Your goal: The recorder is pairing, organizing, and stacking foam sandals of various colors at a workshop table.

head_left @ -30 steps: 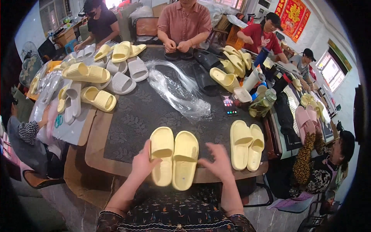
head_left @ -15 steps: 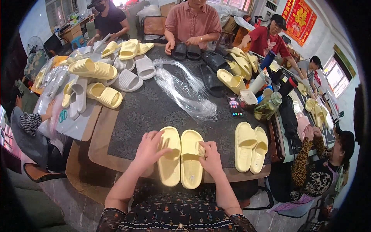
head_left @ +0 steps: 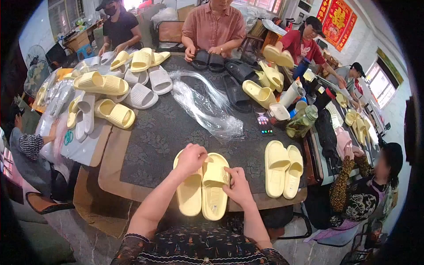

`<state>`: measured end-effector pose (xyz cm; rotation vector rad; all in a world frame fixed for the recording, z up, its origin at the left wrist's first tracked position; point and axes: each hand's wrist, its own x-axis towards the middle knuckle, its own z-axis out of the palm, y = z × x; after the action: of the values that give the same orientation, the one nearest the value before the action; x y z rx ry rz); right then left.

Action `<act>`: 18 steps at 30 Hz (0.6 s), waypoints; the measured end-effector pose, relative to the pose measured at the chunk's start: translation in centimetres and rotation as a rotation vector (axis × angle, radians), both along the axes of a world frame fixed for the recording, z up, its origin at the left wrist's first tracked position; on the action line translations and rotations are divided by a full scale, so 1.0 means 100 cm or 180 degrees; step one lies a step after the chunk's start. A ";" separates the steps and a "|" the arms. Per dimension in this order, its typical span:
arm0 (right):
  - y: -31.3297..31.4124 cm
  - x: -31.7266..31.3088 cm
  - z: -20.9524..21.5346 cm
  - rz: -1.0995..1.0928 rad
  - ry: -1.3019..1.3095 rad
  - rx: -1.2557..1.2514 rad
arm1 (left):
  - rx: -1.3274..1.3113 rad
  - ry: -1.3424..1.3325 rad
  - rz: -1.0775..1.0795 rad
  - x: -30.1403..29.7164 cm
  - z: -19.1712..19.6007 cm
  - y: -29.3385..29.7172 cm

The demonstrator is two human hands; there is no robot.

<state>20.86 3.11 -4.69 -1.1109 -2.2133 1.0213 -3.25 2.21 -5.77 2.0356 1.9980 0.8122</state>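
Observation:
A pair of pale yellow slide slippers lies side by side at the table's near edge, toes away from me. My left hand (head_left: pixel 191 160) is over the left slipper (head_left: pixel 189 201), its fingers curled down by the inner edge of the strap; the fingertips are partly hidden. The right slipper (head_left: pixel 214 204) has a small label on its insole. My right hand (head_left: pixel 237 183) grips the outer side of that slipper's ribbed strap with thumb and fingers. To the right, a second yellow pair (head_left: pixel 276 170) lies apart from my hands.
Clear plastic bags (head_left: pixel 207 110) lie mid-table. Yellow and grey slippers (head_left: pixel 141 95) pile up at the left. Black slippers (head_left: pixel 238 95), a phone (head_left: pixel 264 123) and a green bottle (head_left: pixel 302 121) lie beyond the right pair. Several people work around the tables, one holding yellow slippers (head_left: pixel 278 56).
My left hand has moved from the left slipper's outer side up and right over its strap, fingers now curled. The right hand stays at its strap. A person in red has raised yellow slippers.

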 end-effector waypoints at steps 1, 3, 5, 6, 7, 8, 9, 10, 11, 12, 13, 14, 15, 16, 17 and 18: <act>0.006 0.004 -0.002 0.0004 0.0003 -0.0008 | 0.0059 -0.1074 0.0386 0.002 -0.003 -0.003; 0.019 0.006 -0.003 0.0195 0.0316 -0.0239 | 0.0115 -0.2141 0.0793 -0.001 -0.010 -0.005; 0.023 -0.007 0.004 -0.0134 0.0539 -0.0546 | 0.0574 -0.3119 0.0929 -0.011 -0.018 -0.004; 0.029 -0.010 0.001 -0.0325 0.0451 -0.0271 | 0.0478 -0.3445 0.0931 -0.008 -0.011 -0.002; 0.035 -0.018 0.002 -0.0476 0.0369 -0.0002 | 0.0484 -0.3438 0.0935 -0.010 -0.010 -0.002; 0.039 -0.026 0.004 -0.0405 0.0299 0.0130 | 0.0483 -0.3626 0.1020 -0.012 -0.009 -0.001; 0.042 -0.033 0.003 -0.0401 0.0308 0.0132 | 0.0482 -0.3813 0.1104 -0.014 -0.008 -0.002; 0.046 -0.040 -0.001 -0.0176 -0.0047 0.0469 | 0.0538 -0.3819 0.1101 -0.015 -0.009 -0.002; 0.048 -0.047 -0.003 0.0049 -0.0401 0.0805 | 0.0543 -0.3809 0.1101 -0.015 -0.009 -0.003; 0.046 -0.057 0.007 0.0073 -0.0637 0.0750 | 0.0564 -0.3813 0.1134 -0.014 -0.010 -0.003; 0.049 -0.065 0.010 0.0077 -0.0627 0.0748 | 0.0584 -0.3816 0.1154 -0.013 -0.009 -0.005; 0.052 -0.072 0.013 0.0261 -0.0631 0.0545 | 0.0585 -0.3807 0.1159 -0.014 -0.012 -0.005; 0.052 -0.077 0.015 0.0440 -0.0639 0.0351 | 0.0645 -0.3813 0.1081 -0.015 -0.014 -0.002; 0.056 -0.081 0.007 0.0421 -0.0495 0.0442 | 0.0705 -0.3820 0.1000 -0.016 -0.017 -0.001; 0.061 -0.085 0.000 0.0417 -0.0491 0.0448 | 0.0709 -0.3817 0.0994 -0.016 -0.020 -0.001; 0.065 -0.090 -0.003 0.0274 -0.0238 0.0036 | 0.0616 -0.3861 0.0967 -0.016 -0.022 -0.001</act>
<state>11.89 9.56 -5.04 -1.0734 -2.3412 1.0163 -4.80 2.09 -7.94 0.8013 1.4599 1.7628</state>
